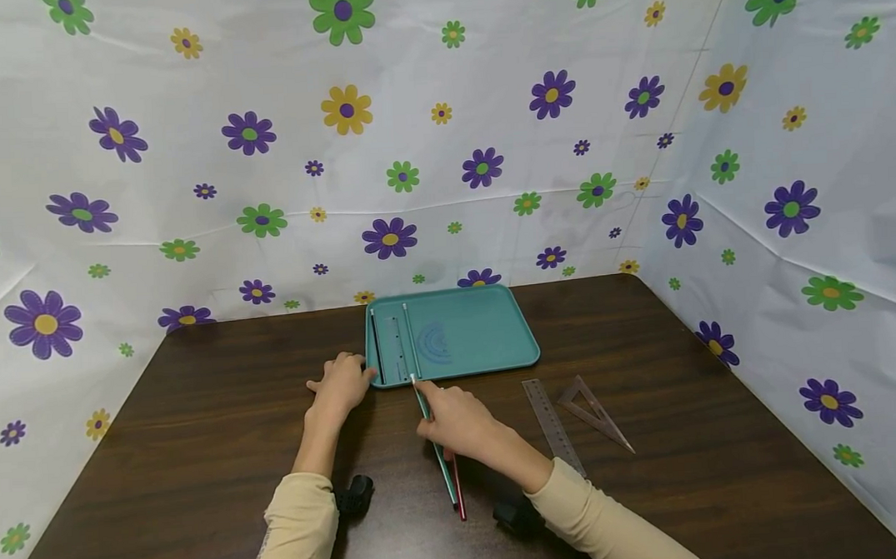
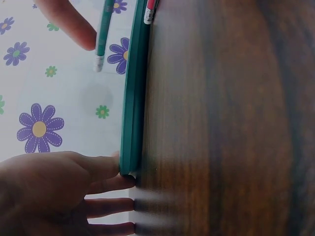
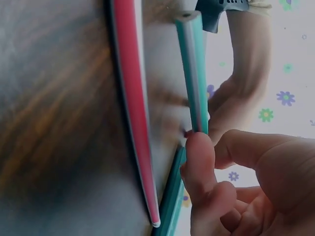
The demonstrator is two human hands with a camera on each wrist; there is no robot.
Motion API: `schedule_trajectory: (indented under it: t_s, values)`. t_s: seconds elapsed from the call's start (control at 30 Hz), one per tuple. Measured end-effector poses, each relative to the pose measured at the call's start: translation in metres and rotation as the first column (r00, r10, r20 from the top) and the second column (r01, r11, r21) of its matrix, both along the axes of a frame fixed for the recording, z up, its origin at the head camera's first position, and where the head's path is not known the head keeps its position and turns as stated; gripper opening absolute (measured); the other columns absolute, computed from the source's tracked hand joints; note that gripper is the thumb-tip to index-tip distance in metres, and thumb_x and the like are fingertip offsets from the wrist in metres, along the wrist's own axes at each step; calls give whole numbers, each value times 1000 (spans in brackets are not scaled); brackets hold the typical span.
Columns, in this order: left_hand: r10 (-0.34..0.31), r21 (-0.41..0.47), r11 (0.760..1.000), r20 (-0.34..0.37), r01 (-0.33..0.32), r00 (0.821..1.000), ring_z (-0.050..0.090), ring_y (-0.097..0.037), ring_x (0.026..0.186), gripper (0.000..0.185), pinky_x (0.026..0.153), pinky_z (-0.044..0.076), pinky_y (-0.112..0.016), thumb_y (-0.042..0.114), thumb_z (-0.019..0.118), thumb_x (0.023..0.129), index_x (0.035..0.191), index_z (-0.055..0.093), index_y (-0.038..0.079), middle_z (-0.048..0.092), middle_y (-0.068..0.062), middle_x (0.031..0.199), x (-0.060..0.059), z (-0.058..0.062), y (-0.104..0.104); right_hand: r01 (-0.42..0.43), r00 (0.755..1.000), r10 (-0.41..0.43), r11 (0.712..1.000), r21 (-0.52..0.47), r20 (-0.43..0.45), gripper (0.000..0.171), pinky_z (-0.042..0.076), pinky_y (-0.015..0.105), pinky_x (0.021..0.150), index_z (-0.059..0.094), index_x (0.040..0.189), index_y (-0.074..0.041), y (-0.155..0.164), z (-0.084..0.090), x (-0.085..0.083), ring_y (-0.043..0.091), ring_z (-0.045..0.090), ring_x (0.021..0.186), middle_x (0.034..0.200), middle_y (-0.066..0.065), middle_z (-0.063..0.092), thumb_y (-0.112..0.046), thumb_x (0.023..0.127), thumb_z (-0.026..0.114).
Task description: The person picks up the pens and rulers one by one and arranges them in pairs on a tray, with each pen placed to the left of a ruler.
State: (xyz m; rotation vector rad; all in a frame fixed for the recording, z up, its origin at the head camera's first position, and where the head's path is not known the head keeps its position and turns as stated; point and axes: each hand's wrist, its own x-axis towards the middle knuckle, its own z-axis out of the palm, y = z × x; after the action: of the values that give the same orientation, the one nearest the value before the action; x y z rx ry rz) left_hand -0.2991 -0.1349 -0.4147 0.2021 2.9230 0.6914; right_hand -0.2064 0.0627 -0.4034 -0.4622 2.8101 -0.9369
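A teal tray (image 1: pixel 488 332) lies at the table's far middle. It holds a black pencil (image 1: pixel 376 347), a clear ruler (image 1: pixel 398 348), a teal pencil (image 1: pixel 410 339) and a protractor (image 1: pixel 434 343). My left hand (image 1: pixel 358 373) rests at the tray's front left corner, and its straight fingers (image 2: pixel 106 184) touch the tray rim (image 2: pixel 130 98). My right hand (image 1: pixel 431 401) pinches another teal pencil (image 1: pixel 434 437), whose eraser end (image 2: pixel 99 61) is at the tray's front edge. A red pencil (image 1: pixel 458 492) lies on the table under that hand, and the two run side by side as teal pencil (image 3: pixel 193 69) and red pencil (image 3: pixel 133 108).
A straight ruler (image 1: pixel 550 423) and a set square (image 1: pixel 593 411) lie on the dark wooden table (image 1: pixel 200 457) to the right of my right hand. Flowered sheeting (image 1: pixel 442 146) walls the table at the back and on both sides.
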Motion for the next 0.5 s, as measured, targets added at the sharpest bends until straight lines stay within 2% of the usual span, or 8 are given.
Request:
schedule_trajectory:
  t_s: [0.3,0.5]
  values:
    - [-4,10,1000,13,4,1000,26,-56,140,50,102,12,-86,26,50,105,144,47,-4,37,-30,152,-2,-1,-1,11,1000,-11,1000,-18,-26,73,45,26,41,36,153,-8,9,7,-7,13,61,42,64,-5,59,-12,87,67]
    - [-1,11,1000,16,1,1000,25,-56,140,51,102,11,-86,27,50,105,145,47,-4,36,-29,152,-2,-1,-1,27,999,-28,999,-46,-17,80,44,27,42,31,156,-11,14,12,-13,12,51,40,69,-2,56,-11,85,68]
